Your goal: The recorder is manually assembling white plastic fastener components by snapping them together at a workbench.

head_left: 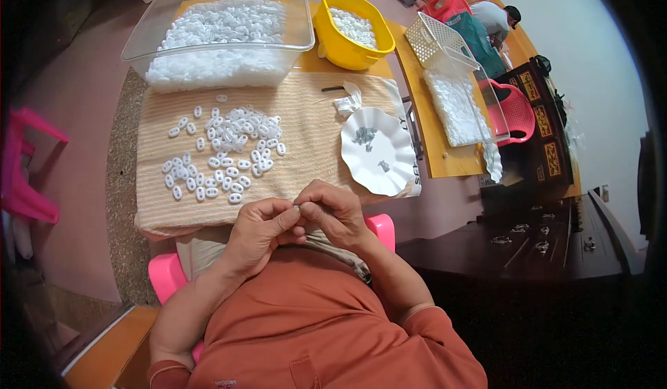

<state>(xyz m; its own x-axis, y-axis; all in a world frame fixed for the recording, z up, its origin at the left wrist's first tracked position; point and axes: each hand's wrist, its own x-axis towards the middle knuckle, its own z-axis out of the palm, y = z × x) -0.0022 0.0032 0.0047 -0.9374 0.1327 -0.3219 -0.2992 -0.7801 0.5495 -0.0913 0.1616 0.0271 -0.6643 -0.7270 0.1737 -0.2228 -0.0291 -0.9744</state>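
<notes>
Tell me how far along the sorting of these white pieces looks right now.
Early, it seems. Done: loose white pieces lie spread on the striped cloth. In hand: left hand and right hand pinch one small piece together. Left: the clear tub and yellow basin remain well filled.

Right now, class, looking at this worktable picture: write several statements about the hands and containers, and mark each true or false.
1. Both hands, left hand and right hand, meet fingertip to fingertip over a tiny piece. True.
2. The oval yellow plastic tub is empty. False: it holds small white pieces.
3. Loose small white plastic pieces lie on the striped beige cloth. True.
4. The scalloped white paper plate sits left of the loose pieces. False: it sits to their right.
</notes>
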